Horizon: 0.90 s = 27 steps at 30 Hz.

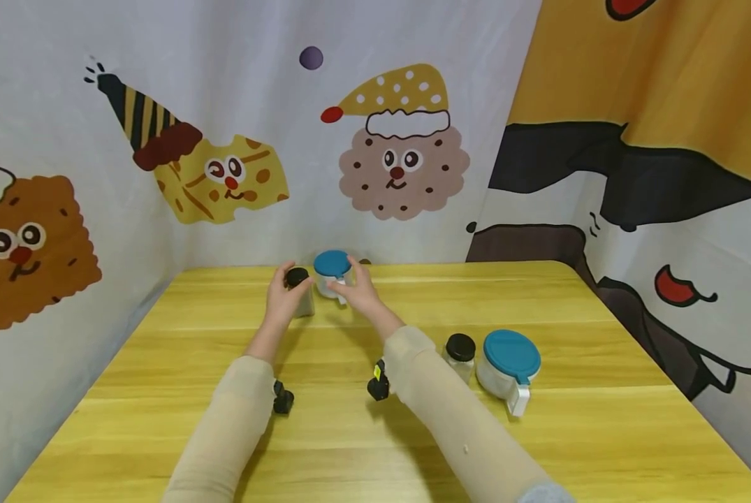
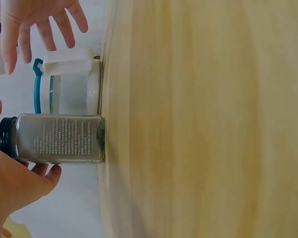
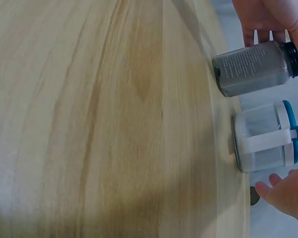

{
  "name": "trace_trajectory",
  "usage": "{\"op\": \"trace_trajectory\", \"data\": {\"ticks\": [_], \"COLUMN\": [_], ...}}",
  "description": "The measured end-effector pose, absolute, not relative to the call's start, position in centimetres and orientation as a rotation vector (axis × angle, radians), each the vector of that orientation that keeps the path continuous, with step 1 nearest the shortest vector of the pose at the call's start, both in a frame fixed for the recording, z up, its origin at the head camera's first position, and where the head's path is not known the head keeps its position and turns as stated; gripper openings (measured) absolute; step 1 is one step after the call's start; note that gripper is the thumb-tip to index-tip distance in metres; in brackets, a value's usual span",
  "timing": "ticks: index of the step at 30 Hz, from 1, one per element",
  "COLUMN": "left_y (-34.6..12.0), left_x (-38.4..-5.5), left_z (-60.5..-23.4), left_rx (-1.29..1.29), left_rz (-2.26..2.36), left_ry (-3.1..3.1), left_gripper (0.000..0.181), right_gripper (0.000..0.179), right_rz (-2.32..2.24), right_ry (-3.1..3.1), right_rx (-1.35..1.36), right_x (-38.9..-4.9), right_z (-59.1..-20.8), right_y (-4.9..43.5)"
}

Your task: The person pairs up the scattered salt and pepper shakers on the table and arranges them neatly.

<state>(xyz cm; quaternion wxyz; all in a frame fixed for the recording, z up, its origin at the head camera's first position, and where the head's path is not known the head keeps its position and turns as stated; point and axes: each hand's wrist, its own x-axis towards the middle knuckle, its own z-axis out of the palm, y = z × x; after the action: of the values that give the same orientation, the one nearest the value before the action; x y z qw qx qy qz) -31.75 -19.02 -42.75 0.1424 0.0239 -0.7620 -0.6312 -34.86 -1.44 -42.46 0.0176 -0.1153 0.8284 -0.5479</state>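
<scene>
At the far side of the table, my left hand [image 1: 281, 302] grips a spice jar [image 2: 59, 139] near its black lid, the fingers and thumb around it. The jar has clear flat sides, printed text and greyish contents. Whether its base touches the wood I cannot tell. Just right of it stands a glass seasoning pot [image 3: 263, 141] with a blue lid [image 1: 332, 263] and a white handle. My right hand [image 1: 364, 293] is at the pot's right side with fingers spread; the right wrist view shows a small gap between them.
Nearer and to the right, beside my right sleeve, stand a second black-lidded jar [image 1: 460, 348] and a second blue-lidded pot [image 1: 511, 354] with a white handle. A printed curtain [image 1: 243, 63] hangs behind the wooden table [image 1: 325, 447].
</scene>
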Motion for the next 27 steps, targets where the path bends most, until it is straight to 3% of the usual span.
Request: {"op": "trace_trajectory", "data": {"ticks": [27], "left_y": [-19.01], "left_x": [-31.51], "left_z": [-42.74], "left_rx": [0.110], "left_rz": [-1.877], "left_ry": [-2.194], "left_gripper": [0.060], "right_gripper": [0.072], "right_rz": [-1.648], "right_ry": [2.521], "right_rx": [-0.422], "right_x": [-35.39], "right_z": [-43.19], "right_y": [-1.63]}}
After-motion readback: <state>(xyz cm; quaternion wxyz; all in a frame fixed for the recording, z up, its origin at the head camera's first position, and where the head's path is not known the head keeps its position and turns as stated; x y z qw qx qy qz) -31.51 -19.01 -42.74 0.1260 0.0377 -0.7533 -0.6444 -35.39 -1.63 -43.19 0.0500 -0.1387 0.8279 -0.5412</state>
